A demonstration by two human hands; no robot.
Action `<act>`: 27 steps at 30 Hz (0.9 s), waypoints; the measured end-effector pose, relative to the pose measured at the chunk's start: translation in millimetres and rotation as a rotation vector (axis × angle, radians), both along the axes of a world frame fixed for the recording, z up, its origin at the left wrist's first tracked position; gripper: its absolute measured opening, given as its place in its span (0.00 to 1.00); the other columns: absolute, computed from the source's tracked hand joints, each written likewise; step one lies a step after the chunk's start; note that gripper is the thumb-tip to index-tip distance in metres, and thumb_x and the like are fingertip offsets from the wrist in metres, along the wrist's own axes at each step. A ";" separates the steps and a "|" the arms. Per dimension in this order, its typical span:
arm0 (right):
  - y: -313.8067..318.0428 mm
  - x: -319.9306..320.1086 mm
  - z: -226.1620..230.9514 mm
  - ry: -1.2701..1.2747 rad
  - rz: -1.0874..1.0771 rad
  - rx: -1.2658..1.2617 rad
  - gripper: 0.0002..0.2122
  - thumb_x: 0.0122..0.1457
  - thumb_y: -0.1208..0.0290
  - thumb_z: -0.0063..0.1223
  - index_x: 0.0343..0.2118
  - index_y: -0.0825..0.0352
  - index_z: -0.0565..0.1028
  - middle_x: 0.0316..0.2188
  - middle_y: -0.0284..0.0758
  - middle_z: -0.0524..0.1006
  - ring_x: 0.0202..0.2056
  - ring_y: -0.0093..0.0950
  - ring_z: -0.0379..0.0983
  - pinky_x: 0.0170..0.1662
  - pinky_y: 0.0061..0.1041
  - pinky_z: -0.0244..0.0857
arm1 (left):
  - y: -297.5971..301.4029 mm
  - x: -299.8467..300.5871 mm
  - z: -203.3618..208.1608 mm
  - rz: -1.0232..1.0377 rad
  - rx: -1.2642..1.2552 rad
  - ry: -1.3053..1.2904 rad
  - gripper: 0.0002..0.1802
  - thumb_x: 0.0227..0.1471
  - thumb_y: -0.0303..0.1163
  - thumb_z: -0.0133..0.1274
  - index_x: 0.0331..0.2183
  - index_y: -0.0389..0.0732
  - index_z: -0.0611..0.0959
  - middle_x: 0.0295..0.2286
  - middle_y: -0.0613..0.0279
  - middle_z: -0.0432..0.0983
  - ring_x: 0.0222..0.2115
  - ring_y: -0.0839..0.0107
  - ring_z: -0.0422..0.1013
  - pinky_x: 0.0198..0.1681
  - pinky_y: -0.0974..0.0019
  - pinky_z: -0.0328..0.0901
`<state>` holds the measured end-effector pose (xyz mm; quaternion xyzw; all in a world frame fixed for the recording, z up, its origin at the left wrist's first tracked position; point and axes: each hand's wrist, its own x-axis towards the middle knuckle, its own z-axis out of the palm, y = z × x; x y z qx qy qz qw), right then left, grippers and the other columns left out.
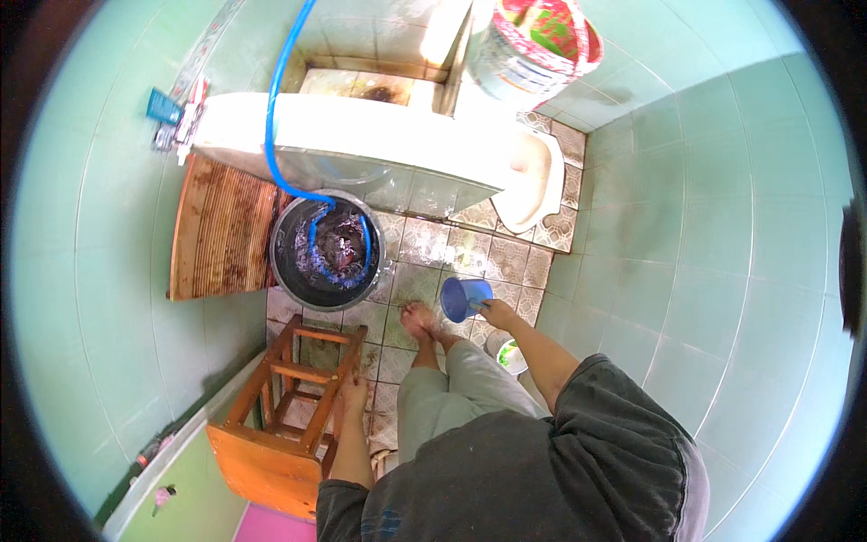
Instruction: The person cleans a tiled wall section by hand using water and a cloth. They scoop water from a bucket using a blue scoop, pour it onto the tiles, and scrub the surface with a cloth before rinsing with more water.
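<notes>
My right hand (493,313) grips a blue plastic water dipper (457,301) by its handle, above the tiled floor. The dipper's round mouth faces left. At lower left, my left hand (355,392) closes on a leg of an orange wooden stool (260,468). The stool is tipped, its seat toward me and its legs pointing away. Ahead of the stool stands a large dark tub (287,287) with water in it. A blue hose (274,117) runs down over the white ledge into the tub.
A slatted wooden board (224,230) leans by the left wall. Behind the tub runs a white ledge (361,122), with a squat toilet (540,185) to its right. A red and white bucket (524,68) stands at the back. A small white pail (511,356) sits beneath my right forearm.
</notes>
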<state>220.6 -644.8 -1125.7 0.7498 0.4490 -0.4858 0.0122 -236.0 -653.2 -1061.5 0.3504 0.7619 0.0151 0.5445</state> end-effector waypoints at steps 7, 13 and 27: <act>-18.8 101.6 -39.0 0.020 -0.655 0.156 0.17 0.61 0.60 0.50 0.39 0.73 0.75 0.20 0.38 0.74 0.18 0.29 0.71 0.18 0.30 0.64 | 30.0 26.7 -9.9 -0.228 0.030 0.046 0.13 0.59 0.35 0.49 0.40 0.36 0.79 0.25 0.56 0.77 0.25 0.68 0.76 0.27 0.62 0.69; 60.0 142.1 -6.2 -0.094 -1.025 0.150 0.16 0.60 0.62 0.48 0.35 0.75 0.76 0.20 0.41 0.75 0.18 0.32 0.73 0.19 0.34 0.67 | 87.6 46.0 -4.5 -0.166 0.129 -0.133 0.13 0.62 0.38 0.47 0.36 0.37 0.76 0.25 0.59 0.76 0.24 0.73 0.74 0.24 0.65 0.68; 98.7 277.2 149.8 -0.461 -0.839 0.372 0.20 0.60 0.60 0.48 0.40 0.75 0.78 0.38 0.58 0.78 0.43 0.53 0.76 0.50 0.44 0.69 | 327.7 322.9 130.3 0.419 0.603 -0.144 0.38 0.63 0.59 0.39 0.49 0.26 0.68 0.43 0.42 0.70 0.43 0.55 0.69 0.47 0.56 0.66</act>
